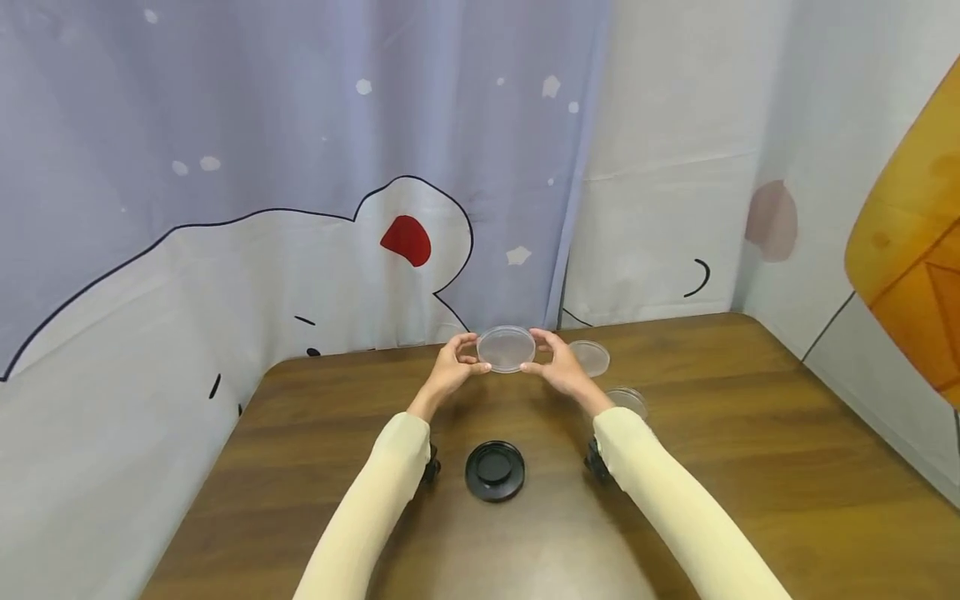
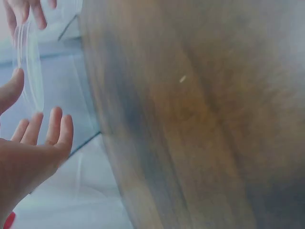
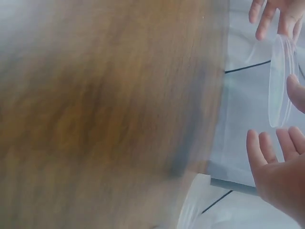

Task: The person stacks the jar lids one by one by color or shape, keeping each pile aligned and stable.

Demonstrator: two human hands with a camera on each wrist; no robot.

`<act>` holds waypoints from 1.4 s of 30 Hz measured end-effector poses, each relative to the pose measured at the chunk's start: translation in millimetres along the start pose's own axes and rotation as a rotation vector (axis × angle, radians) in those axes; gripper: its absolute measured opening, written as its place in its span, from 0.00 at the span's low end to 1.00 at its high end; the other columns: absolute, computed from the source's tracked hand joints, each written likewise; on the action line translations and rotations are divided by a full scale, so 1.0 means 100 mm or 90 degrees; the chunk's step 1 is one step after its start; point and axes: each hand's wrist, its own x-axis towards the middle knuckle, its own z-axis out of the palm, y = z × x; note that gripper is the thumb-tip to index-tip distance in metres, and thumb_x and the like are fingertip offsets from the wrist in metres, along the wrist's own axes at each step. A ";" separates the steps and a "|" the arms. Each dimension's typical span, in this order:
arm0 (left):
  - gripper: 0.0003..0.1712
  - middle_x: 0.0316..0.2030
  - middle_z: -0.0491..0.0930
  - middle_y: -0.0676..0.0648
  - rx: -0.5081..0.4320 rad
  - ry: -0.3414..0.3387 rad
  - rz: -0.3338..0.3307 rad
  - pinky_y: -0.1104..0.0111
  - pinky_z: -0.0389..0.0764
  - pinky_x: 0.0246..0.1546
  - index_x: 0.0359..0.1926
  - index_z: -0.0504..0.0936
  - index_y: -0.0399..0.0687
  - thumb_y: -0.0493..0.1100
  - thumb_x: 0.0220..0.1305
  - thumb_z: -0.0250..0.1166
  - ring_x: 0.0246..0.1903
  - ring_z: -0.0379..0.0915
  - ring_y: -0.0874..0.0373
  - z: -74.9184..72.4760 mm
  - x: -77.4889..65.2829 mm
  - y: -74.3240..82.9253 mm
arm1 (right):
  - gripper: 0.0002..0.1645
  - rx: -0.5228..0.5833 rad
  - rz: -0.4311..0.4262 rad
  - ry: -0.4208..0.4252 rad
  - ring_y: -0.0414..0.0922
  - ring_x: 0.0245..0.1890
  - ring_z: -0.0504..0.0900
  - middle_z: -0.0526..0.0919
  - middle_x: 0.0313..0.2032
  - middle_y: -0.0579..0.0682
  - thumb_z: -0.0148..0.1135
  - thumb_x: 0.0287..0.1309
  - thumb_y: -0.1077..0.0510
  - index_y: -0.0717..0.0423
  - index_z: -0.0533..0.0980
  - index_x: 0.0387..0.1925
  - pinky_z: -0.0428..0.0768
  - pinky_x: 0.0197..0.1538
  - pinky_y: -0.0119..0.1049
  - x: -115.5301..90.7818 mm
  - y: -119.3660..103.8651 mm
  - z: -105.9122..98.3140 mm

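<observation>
A clear round petri dish (image 1: pixel 506 349) is held up over the far part of the table, its flat face turned toward the head camera. My left hand (image 1: pixel 453 365) pinches its left edge between thumb and fingers. On the opposite edge, my right hand (image 1: pixel 558 365) grips it the same way. From the side, the left wrist view shows the dish (image 2: pixel 34 71) as thin layered rims. The right wrist view also has the dish (image 3: pixel 278 86) edge-on, with the right thumb overlapping its face.
Below the hands, a black round stand (image 1: pixel 495 472) with a raised centre sits on the wooden table (image 1: pixel 337 492). Another clear dish (image 1: pixel 590 358) is just beyond the right hand. More stacked clear dishes (image 1: pixel 628 400) lie partly behind the right forearm. A patterned curtain (image 1: pixel 300 125) hangs behind.
</observation>
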 end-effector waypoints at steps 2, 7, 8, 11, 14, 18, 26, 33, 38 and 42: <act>0.40 0.67 0.69 0.38 -0.012 0.015 0.007 0.63 0.77 0.51 0.68 0.65 0.37 0.32 0.55 0.70 0.54 0.72 0.43 0.01 -0.08 0.00 | 0.44 0.008 -0.018 -0.003 0.62 0.67 0.66 0.65 0.68 0.63 0.68 0.57 0.61 0.61 0.58 0.71 0.71 0.66 0.57 -0.06 -0.03 0.00; 0.39 0.67 0.68 0.36 -0.050 0.019 0.033 0.70 0.76 0.44 0.67 0.65 0.36 0.32 0.54 0.70 0.55 0.72 0.38 0.09 -0.31 0.14 | 0.43 0.016 -0.055 -0.001 0.60 0.64 0.68 0.65 0.66 0.62 0.68 0.56 0.63 0.61 0.59 0.70 0.75 0.63 0.54 -0.24 -0.16 -0.12; 0.40 0.67 0.68 0.36 -0.058 0.020 0.036 0.71 0.76 0.43 0.67 0.64 0.37 0.32 0.54 0.71 0.55 0.72 0.37 0.11 -0.35 0.17 | 0.43 0.018 -0.056 -0.004 0.59 0.64 0.69 0.66 0.66 0.61 0.68 0.56 0.63 0.60 0.59 0.70 0.75 0.62 0.54 -0.27 -0.18 -0.15; 0.41 0.66 0.68 0.37 -0.081 0.034 0.036 0.72 0.76 0.42 0.67 0.64 0.39 0.31 0.54 0.71 0.55 0.72 0.39 0.15 -0.47 0.24 | 0.43 0.026 -0.061 -0.004 0.58 0.63 0.69 0.67 0.65 0.60 0.68 0.56 0.63 0.59 0.60 0.70 0.76 0.62 0.53 -0.37 -0.23 -0.18; 0.41 0.66 0.69 0.41 -0.085 0.055 0.035 0.71 0.78 0.44 0.67 0.64 0.41 0.32 0.53 0.72 0.54 0.73 0.45 0.21 -0.56 0.24 | 0.43 0.043 -0.067 -0.001 0.59 0.64 0.69 0.69 0.64 0.61 0.69 0.55 0.62 0.58 0.60 0.70 0.75 0.62 0.55 -0.46 -0.24 -0.20; 0.40 0.65 0.70 0.42 -0.092 0.066 0.030 0.70 0.78 0.44 0.65 0.65 0.40 0.31 0.52 0.72 0.53 0.73 0.46 0.28 -0.66 0.26 | 0.43 0.063 -0.066 -0.013 0.60 0.65 0.67 0.69 0.64 0.61 0.70 0.55 0.61 0.56 0.61 0.70 0.71 0.65 0.58 -0.56 -0.23 -0.24; 0.40 0.66 0.65 0.40 -0.147 0.034 0.014 0.71 0.83 0.45 0.65 0.64 0.40 0.27 0.52 0.69 0.49 0.78 0.49 0.41 -0.79 0.27 | 0.43 0.036 -0.101 -0.020 0.64 0.64 0.67 0.66 0.66 0.63 0.71 0.52 0.64 0.60 0.63 0.68 0.73 0.62 0.61 -0.69 -0.20 -0.35; 0.39 0.58 0.70 0.33 -0.077 -0.002 0.077 0.63 0.83 0.51 0.63 0.63 0.38 0.30 0.52 0.72 0.49 0.79 0.44 0.53 -0.90 0.26 | 0.41 -0.009 -0.108 -0.020 0.62 0.61 0.70 0.68 0.65 0.63 0.71 0.52 0.64 0.62 0.64 0.67 0.78 0.58 0.55 -0.84 -0.11 -0.46; 0.37 0.56 0.72 0.31 -0.016 -0.018 0.122 0.55 0.81 0.53 0.61 0.66 0.35 0.32 0.52 0.73 0.50 0.79 0.40 0.60 -0.96 0.25 | 0.42 0.001 -0.103 -0.042 0.61 0.60 0.72 0.68 0.65 0.64 0.70 0.53 0.64 0.63 0.63 0.68 0.79 0.57 0.52 -0.91 -0.05 -0.53; 0.32 0.48 0.77 0.30 -0.013 -0.011 0.122 0.62 0.84 0.47 0.57 0.69 0.33 0.30 0.51 0.73 0.43 0.83 0.42 0.61 -0.98 0.22 | 0.41 0.017 -0.089 -0.067 0.60 0.57 0.75 0.71 0.61 0.66 0.70 0.54 0.63 0.63 0.63 0.68 0.81 0.56 0.46 -0.95 -0.01 -0.55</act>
